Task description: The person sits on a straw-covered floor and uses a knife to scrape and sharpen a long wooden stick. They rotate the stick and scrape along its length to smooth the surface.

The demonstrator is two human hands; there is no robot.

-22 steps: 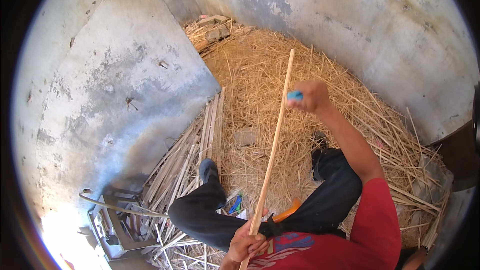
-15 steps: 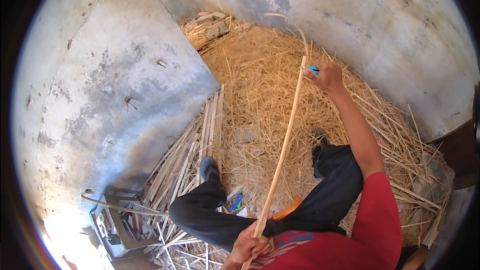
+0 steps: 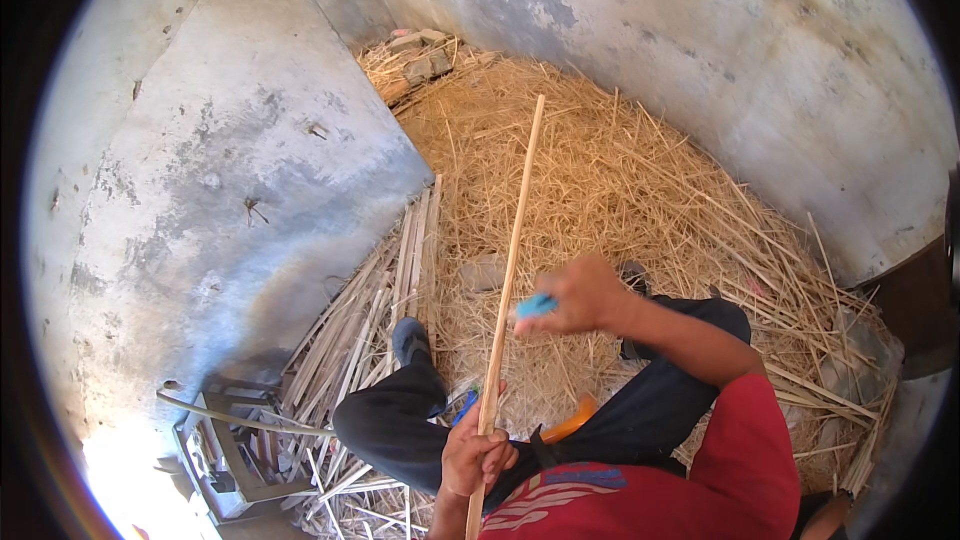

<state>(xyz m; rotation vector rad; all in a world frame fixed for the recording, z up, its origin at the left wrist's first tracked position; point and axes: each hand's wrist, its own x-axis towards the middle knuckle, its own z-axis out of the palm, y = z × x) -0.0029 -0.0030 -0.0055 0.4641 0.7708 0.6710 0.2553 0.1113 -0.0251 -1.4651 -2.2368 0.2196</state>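
Note:
A long pale strip of wood or bamboo slants upward from my lap, its far end over the shavings. My left hand is closed around its lower part. My right hand is closed on a small blue hand tool, beside the strip about midway along it. Motion blurs the tool, so its blade and whether it touches the strip cannot be made out.
Thin shavings cover the floor. Long strips lie by the left wall, more along the right. A wooden frame stands lower left. An orange curved thing lies by my lap. Bricks sit in the far corner.
My right hand has come back from the strip's far end to its middle with the blue tool. The strip's tip has swung left. The long curl of shaving at the tip is gone from view.

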